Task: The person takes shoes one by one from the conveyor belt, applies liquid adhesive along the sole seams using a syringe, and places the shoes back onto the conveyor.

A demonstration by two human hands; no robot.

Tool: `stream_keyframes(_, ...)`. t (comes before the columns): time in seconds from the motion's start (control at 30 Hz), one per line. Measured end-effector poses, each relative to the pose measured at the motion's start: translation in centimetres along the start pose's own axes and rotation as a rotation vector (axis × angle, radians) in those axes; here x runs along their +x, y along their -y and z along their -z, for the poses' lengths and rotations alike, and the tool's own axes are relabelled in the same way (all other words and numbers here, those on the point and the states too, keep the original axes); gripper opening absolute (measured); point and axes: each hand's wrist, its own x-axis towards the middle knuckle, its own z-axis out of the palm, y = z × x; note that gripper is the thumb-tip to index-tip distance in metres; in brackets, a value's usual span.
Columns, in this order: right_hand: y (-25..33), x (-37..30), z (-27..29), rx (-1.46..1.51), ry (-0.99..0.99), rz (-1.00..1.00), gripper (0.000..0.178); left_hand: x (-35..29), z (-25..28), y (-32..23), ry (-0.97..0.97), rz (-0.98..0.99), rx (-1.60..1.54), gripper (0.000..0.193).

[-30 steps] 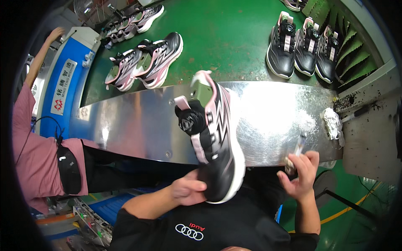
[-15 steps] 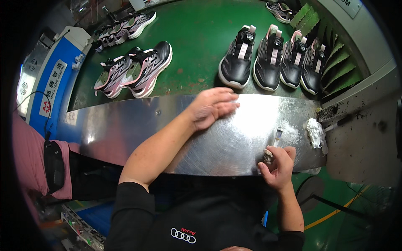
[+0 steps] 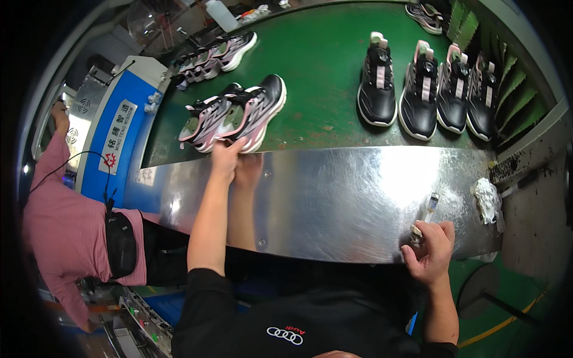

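My left hand (image 3: 225,160) reaches to the metal strip's far edge, thumb and fingers closed on the heel of a black-and-pink sneaker (image 3: 262,113). A matching sneaker (image 3: 206,121) stands against it on the left; both have their toes pointing away. My right hand (image 3: 433,247) rests low over the metal at the right, fingers curled round a slim clear tube (image 3: 432,206) that sticks out past the forefinger. A small pale-and-dark piece (image 3: 416,235) shows at the fingertips. Whether it belongs to the tube, I cannot tell.
Several black sneakers (image 3: 378,89) stand in a row on the green belt (image 3: 316,77), beside green flaps (image 3: 504,89). More shoes (image 3: 236,51) line the far left. A crumpled white cloth (image 3: 486,200) lies on the metal strip (image 3: 334,203). A person in pink (image 3: 83,232) works at the left.
My left hand has swung left from the middle of the metal to the pink-sided sneakers and closed on one heel. My right hand keeps its grip. The view has shifted left.
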Motion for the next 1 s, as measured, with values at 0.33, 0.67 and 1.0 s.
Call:
stream_keyframes(0.33, 0.6, -0.4, -0.5, -0.007, -0.046, 0.008, 0.041, 1.3, -1.5, -3.6, 0.07, -0.122, 0.172, 0.03)
stream_keyframes(0.67, -0.1, -1.8, -0.5, 0.303, -0.045, -0.197, 0.039, -17.2, -1.3, -5.8, 0.479, -0.293, 0.373, 0.097)
stream_keyframes(1.0, 1.1, -3.1, 2.5, 0.752, -0.151, -0.531, 0.043, -4.5, 0.1, 1.3, 0.502, 0.318, -0.145, 0.073)
